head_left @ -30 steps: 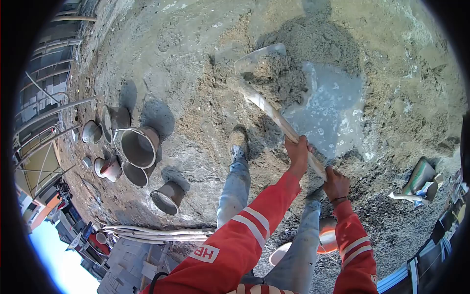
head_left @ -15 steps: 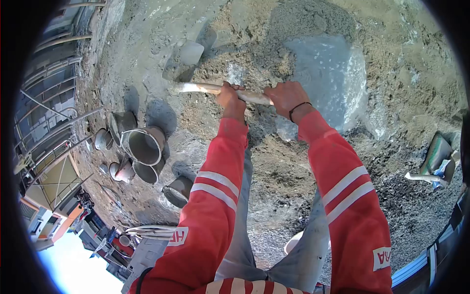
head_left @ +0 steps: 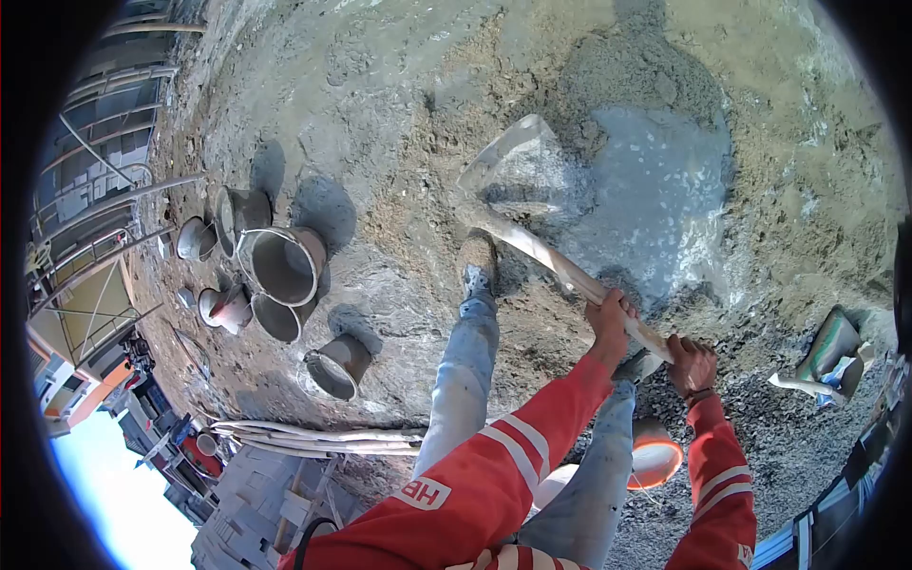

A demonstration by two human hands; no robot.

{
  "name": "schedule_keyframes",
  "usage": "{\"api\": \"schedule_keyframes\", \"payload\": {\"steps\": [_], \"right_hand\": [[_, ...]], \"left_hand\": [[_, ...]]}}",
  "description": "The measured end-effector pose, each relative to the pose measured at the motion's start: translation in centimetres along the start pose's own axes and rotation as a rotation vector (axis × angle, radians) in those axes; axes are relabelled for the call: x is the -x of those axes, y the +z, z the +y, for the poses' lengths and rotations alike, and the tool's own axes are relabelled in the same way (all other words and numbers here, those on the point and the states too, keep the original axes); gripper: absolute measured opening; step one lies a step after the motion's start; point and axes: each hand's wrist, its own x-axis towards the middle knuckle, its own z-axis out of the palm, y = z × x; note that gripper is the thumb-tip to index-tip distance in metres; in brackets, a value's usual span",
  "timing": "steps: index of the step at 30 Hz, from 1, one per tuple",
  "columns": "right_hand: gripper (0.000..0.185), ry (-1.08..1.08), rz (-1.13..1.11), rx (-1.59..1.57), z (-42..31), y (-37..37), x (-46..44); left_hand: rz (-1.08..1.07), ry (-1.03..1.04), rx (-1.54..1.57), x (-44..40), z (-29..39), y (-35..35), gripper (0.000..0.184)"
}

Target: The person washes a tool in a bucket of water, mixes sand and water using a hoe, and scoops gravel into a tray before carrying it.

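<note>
Both of my hands hold a long pale shovel handle [head_left: 546, 255]. My left hand [head_left: 609, 321] is wrapped round it partway down, and my right hand [head_left: 692, 367] grips near its end, close to the gravel. The shovel's metal blade [head_left: 518, 161], smeared with wet grey mix, lies up and left of my hands, at the left edge of a puddle of grey water [head_left: 655, 190]. Wet mortar [head_left: 641, 71] is heaped along the puddle's far side. The blade carries no visible heap.
Several mortar-stained buckets [head_left: 285, 268] stand on the left. An orange-rimmed bucket [head_left: 655, 458] is by my right leg. A torn bag [head_left: 832, 351] lies at right on gravel. Long poles [head_left: 323, 437] lie at lower left, with scaffolding [head_left: 114, 204] at far left.
Half a second ago the shovel was out to the left with both hands above my legs. Now hands and shovel are back at the right, the blade beside the puddle.
</note>
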Motion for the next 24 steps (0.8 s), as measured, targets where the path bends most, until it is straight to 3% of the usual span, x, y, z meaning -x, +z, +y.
{"api": "schedule_keyframes", "payload": {"steps": [4, 6, 8, 9, 10, 12, 13, 15, 17, 20, 22, 24], "right_hand": [[0.022, 0.026, 0.047, -0.105, -4.1, 0.1, -4.4], [0.017, -0.003, 0.159, -0.166, -9.0, 0.9, -9.7], [0.011, 0.012, 0.162, -0.211, -15.1, 0.9, -15.9], [0.024, 0.045, 0.153, -0.320, -18.1, 1.4, -18.9], [0.022, 0.038, 0.099, -0.341, -20.9, 1.7, -21.8], [0.020, 0.054, 0.114, -0.392, -25.7, 2.5, -25.6], [0.020, 0.052, 0.117, -0.410, -26.9, 2.0, -26.1], [0.019, 0.155, -0.174, -0.446, -28.6, -0.3, -26.8], [0.018, 0.136, -0.219, -0.409, -27.9, 0.1, -24.9], [0.016, 0.095, -0.263, -0.329, -24.4, 1.3, -19.8], [0.016, 0.120, -0.272, -0.308, -22.6, 2.0, -16.4], [0.028, 0.147, -0.342, -0.272, -20.5, 3.2, -13.3]], "left_hand": [[-0.104, 0.172, -0.063, -0.7, 7.2, 1.0, 0.011], [-0.133, 0.373, -0.165, -2.7, 14.3, 1.9, 0.013], [-0.023, 0.528, -0.233, -4.5, 22.0, 3.4, 0.014], [-0.028, 0.587, -0.308, -6.3, 25.9, 3.3, 0.014], [-0.024, 0.652, -0.382, -9.2, 29.7, 2.6, 0.014], [0.039, 0.687, -0.596, -12.9, 35.8, 1.9, 0.012], [0.090, 0.606, -0.713, -15.2, 38.5, 1.0, 0.011], [0.179, 0.470, -0.858, -17.4, 39.6, -0.7, 0.011], [0.166, 0.284, -0.722, -16.4, 36.6, -2.7, 0.010], [0.274, 0.317, -0.740, -13.8, 30.0, -3.7, 0.012], [0.189, 0.298, -0.758, -12.7, 26.3, -5.7, 0.012], [0.194, 0.293, -0.762, -11.4, 22.2, -6.6, 0.015]]}}
